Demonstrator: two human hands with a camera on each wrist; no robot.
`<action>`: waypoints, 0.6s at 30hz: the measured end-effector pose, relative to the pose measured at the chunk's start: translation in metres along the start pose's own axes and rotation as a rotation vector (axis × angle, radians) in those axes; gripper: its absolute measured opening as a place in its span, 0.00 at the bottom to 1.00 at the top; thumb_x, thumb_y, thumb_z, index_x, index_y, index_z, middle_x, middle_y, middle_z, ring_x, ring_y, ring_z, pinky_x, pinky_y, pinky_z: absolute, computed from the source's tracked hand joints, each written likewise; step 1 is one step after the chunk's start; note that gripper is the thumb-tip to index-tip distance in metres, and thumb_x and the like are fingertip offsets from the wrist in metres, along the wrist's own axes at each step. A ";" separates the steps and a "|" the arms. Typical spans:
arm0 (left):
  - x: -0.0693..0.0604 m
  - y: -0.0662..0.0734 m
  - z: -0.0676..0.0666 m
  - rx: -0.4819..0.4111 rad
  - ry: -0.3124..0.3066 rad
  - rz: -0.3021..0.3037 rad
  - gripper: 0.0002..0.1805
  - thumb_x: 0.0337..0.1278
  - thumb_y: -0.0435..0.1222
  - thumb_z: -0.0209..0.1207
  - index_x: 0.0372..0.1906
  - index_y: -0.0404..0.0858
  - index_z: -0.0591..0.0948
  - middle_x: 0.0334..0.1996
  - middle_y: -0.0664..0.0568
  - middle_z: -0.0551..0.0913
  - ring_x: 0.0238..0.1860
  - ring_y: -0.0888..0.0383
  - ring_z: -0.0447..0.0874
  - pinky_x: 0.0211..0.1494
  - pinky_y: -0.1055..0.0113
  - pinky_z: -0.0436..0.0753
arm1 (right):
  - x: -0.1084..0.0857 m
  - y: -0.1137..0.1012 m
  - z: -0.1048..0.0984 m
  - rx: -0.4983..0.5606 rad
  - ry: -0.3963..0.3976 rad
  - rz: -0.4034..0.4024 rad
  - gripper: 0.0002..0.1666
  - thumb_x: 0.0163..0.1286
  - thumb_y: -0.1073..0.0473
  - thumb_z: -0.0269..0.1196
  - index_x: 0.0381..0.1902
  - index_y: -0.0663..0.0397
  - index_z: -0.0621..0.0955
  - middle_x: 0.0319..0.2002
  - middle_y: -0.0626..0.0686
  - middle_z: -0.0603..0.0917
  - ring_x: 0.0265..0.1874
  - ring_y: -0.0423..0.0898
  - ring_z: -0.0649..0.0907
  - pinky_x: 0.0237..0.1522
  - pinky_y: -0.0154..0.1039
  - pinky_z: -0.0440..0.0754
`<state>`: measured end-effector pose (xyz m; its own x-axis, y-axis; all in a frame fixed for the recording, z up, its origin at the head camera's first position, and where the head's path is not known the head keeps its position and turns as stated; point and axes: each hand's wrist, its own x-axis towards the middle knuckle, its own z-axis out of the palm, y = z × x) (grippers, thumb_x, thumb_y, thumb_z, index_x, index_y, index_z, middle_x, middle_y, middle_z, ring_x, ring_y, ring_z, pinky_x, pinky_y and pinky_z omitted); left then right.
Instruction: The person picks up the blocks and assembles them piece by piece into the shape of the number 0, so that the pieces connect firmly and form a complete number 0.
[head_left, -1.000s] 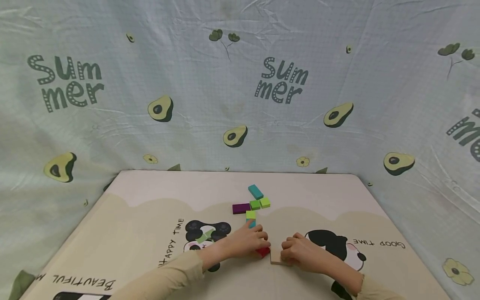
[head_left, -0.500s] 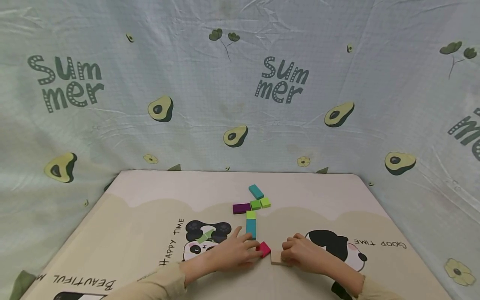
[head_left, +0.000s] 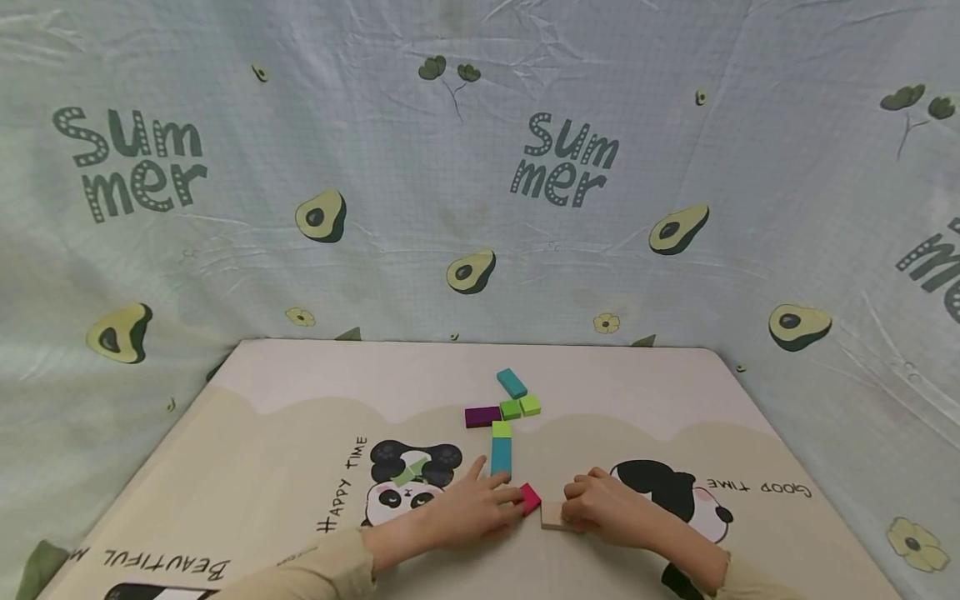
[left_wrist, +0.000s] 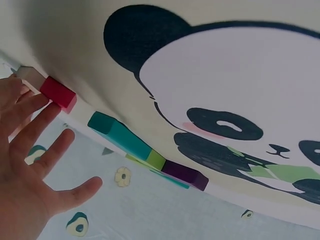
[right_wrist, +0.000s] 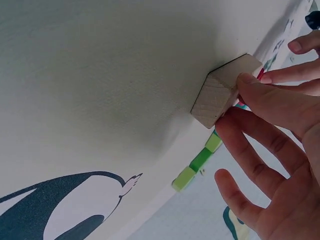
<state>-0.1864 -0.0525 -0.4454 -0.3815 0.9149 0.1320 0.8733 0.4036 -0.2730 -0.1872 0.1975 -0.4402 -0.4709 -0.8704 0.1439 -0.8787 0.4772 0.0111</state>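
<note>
The right grip [head_left: 606,507] pinches the wooden block [right_wrist: 212,100] on the near part of the surface [head_left: 637,383]; the left grip [head_left: 474,507], fingers spread, touches the red block [head_left: 530,498] to its left. The wood is probably light, stiff, best held by opposite sides.

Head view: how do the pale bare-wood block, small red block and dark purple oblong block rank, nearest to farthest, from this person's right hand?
1. Pale bare-wood block: held in the right hand.
2. Small red block: just left of the wooden one, by the left hand.
3. Dark purple oblong block: farther left and farther back.
</note>
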 end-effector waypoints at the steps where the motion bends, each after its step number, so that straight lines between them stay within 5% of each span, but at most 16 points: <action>1: 0.000 0.001 0.000 0.005 0.008 0.002 0.17 0.57 0.47 0.52 0.52 0.53 0.76 0.48 0.62 0.77 0.50 0.61 0.71 0.53 0.47 0.72 | 0.000 0.000 0.000 0.004 0.001 -0.002 0.08 0.49 0.59 0.67 0.21 0.40 0.79 0.19 0.37 0.71 0.23 0.31 0.67 0.30 0.27 0.64; 11: -0.001 0.004 0.001 -0.004 0.002 0.006 0.17 0.58 0.48 0.51 0.53 0.54 0.74 0.48 0.61 0.77 0.51 0.61 0.71 0.54 0.48 0.71 | -0.004 0.004 0.000 0.015 0.020 -0.024 0.04 0.51 0.57 0.66 0.27 0.41 0.82 0.23 0.38 0.75 0.25 0.32 0.71 0.29 0.25 0.64; 18: -0.003 0.006 0.000 0.003 0.001 -0.011 0.17 0.58 0.45 0.51 0.53 0.53 0.74 0.50 0.60 0.77 0.52 0.60 0.72 0.53 0.52 0.72 | -0.004 0.014 -0.004 0.125 -0.025 0.028 0.05 0.56 0.55 0.63 0.31 0.38 0.83 0.27 0.34 0.79 0.29 0.30 0.72 0.30 0.22 0.62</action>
<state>-0.1804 -0.0530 -0.4473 -0.3911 0.9102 0.1364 0.8678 0.4141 -0.2747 -0.1973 0.2078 -0.4365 -0.4959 -0.8603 0.1181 -0.8673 0.4840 -0.1162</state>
